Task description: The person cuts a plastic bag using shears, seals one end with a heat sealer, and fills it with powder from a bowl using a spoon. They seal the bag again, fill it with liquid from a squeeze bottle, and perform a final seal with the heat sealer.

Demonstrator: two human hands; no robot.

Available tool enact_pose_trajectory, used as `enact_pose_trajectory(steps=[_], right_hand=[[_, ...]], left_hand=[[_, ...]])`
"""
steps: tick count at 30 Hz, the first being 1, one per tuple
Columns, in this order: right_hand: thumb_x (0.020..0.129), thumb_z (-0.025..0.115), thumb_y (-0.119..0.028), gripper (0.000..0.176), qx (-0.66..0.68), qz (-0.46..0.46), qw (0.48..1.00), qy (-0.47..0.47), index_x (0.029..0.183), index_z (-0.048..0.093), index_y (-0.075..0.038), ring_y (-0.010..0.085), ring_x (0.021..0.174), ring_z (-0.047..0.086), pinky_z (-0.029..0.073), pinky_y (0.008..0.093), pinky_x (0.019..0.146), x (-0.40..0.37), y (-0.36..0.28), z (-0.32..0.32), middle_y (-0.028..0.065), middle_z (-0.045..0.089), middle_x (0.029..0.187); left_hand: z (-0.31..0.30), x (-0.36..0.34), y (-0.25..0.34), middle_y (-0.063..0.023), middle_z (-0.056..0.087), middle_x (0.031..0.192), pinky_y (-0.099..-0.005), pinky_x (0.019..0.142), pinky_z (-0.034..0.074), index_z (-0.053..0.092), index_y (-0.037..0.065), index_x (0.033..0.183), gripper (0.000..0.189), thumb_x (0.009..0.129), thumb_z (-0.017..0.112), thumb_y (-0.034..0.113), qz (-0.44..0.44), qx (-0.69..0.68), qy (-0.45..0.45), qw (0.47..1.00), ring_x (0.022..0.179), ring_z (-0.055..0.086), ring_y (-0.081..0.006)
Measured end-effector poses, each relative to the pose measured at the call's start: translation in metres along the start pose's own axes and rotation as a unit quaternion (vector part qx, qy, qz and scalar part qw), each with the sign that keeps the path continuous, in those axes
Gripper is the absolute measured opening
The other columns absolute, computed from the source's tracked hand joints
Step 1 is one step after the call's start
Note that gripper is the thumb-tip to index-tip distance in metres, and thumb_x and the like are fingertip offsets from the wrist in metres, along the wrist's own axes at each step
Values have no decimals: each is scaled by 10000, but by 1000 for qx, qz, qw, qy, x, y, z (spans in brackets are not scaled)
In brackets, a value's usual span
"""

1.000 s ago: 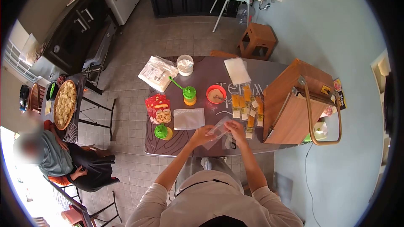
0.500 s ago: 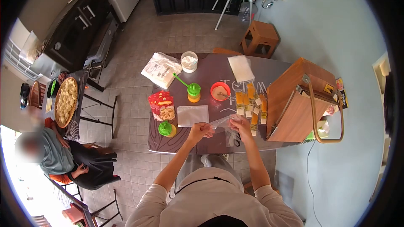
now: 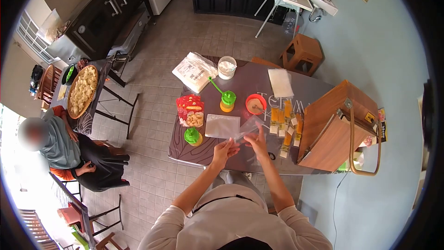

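Note:
A small clear plastic bag (image 3: 248, 127) stands tilted above the front of the table, between my hands. My left hand (image 3: 224, 151) is closed on its lower end. At its other side is my right hand (image 3: 257, 143), with forefinger stretched out and thumb apart, close against the plastic; whether they touch is hard to see. A stack of clear plastic sheets or bags (image 3: 221, 126) lies just beyond my left hand. Past my right hand are several small packets with yellow-orange contents and pale labels (image 3: 287, 135) and a red bowl (image 3: 253, 102) of pale brown contents with a spoon.
Two green-topped bottles (image 3: 227, 103), red printed packets (image 3: 190, 109), a white tub (image 3: 227, 68) and white packages (image 3: 194, 72) lie left and back. A wooden cabinet (image 3: 324, 134) stands at the right end. A person (image 3: 64, 143) sits left, near a round tray of pale pieces (image 3: 84, 93).
My right hand has loosened from its pinch and its forefinger now stretches out. The bag has tilted upward between my hands. The view has shifted, so the table sits further right.

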State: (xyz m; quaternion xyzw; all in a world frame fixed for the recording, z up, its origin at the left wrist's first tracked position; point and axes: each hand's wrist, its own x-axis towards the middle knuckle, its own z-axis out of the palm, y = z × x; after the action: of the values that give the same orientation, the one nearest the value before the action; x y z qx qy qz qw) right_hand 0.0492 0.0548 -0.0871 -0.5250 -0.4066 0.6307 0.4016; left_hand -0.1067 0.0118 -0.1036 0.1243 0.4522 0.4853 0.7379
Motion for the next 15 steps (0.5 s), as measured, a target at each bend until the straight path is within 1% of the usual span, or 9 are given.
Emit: enact_pose_trajectory(steps=[1, 4, 6, 7, 9, 10, 12, 13, 15], right_hand=[[758, 629, -153, 744, 0, 1, 1000, -1, 1322, 145, -173, 146, 735, 598, 467, 252, 615, 0, 1, 0, 87, 594, 900], [767, 604, -114, 690, 43, -18, 999, 7, 1316, 187, -145, 128, 683, 595, 455, 225, 585, 5, -3, -2, 72, 613, 814], [787, 601, -135, 498, 1, -4, 1000, 14, 1230, 373, -129, 96, 686, 582, 432, 198, 590, 7, -11, -6, 33, 612, 797], [787, 601, -135, 498, 1, -4, 1000, 15, 1230, 373, -129, 96, 686, 582, 432, 198, 590, 8, -17, -8, 33, 612, 797], [801, 588, -137, 293, -61, -15, 998, -28, 1082, 526, -78, 63, 678, 561, 422, 193, 586, 5, -27, -13, 18, 611, 793], [801, 588, -137, 293, -61, -15, 998, -28, 1082, 526, -78, 63, 678, 561, 422, 193, 586, 10, -20, -21, 18, 611, 793], [808, 559, -104, 157, -156, -81, 983, -50, 952, 615, -76, 49, 631, 535, 406, 202, 546, 21, -8, -34, 18, 614, 786], [808, 559, -104, 157, -155, -83, 983, -48, 952, 615, -76, 49, 631, 535, 406, 202, 546, 20, -6, -36, 18, 614, 786], [805, 578, -132, 139, -137, -131, 980, -64, 907, 624, -49, 55, 619, 527, 407, 212, 550, 17, -8, -41, 18, 608, 745]], left_hand=[[-1, -1, -2, -84, 617, 856, -249, 646, 504, 566, 22, 914, 295, 826, 570, 304, 0, -1, 1, 1000, 732, 607, -150], [1, -4, 2, -58, 609, 860, -243, 638, 495, 560, 34, 958, 291, 830, 569, 295, 11, 14, -59, 998, 757, 606, -149], [5, -13, 8, -30, 601, 843, -231, 638, 481, 562, 30, 975, 308, 848, 538, 310, -13, 90, -102, 991, 776, 600, -143], [8, -16, 12, -30, 601, 843, -231, 638, 481, 562, 30, 975, 308, 848, 538, 310, -13, 90, -103, 991, 776, 600, -143], [9, -21, 19, -45, 589, 830, -223, 578, 475, 549, 11, 936, 345, 864, 498, 344, -47, 135, -11, 990, 712, 596, -137], [-2, -16, 16, -45, 589, 830, -223, 578, 475, 549, 11, 936, 345, 864, 498, 344, -47, 136, -11, 990, 712, 596, -137], [-24, -5, 10, -72, 576, 841, -234, 509, 471, 525, 2, 897, 395, 871, 462, 390, 30, 263, 64, 962, 640, 582, -128], [-27, -4, 11, -99, 569, 854, -245, 471, 473, 494, 5, 892, 366, 858, 498, 369, 57, 288, 71, 953, 602, 573, -127], [-13, -12, 11, -96, 572, 857, -246, 488, 482, 493, 4, 928, 356, 850, 519, 350, 81, 257, 50, 962, 610, 574, -129]])
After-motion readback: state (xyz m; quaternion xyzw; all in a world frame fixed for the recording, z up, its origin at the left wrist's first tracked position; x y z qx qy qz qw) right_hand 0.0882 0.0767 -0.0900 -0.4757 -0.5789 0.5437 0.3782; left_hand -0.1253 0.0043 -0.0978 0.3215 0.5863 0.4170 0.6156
